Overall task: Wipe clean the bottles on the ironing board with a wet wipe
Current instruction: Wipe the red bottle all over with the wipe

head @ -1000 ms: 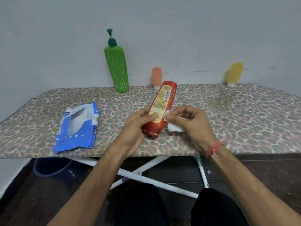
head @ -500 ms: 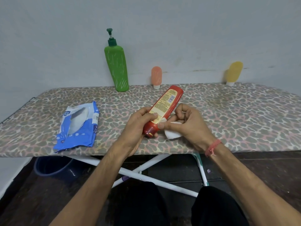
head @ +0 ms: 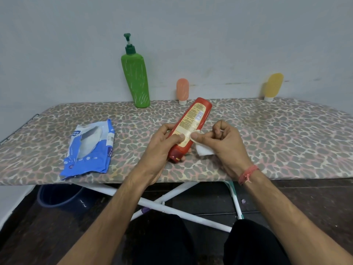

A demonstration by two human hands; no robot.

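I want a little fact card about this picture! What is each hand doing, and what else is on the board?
left hand: grips the red plastic bottle, tilted
right hand: presses a white wet wipe onto the bottle's label
standing by the wall: green pump bottle, small peach tube, small yellow tube
lying on the left: blue wet-wipe packet
surface: leopard-print ironing board
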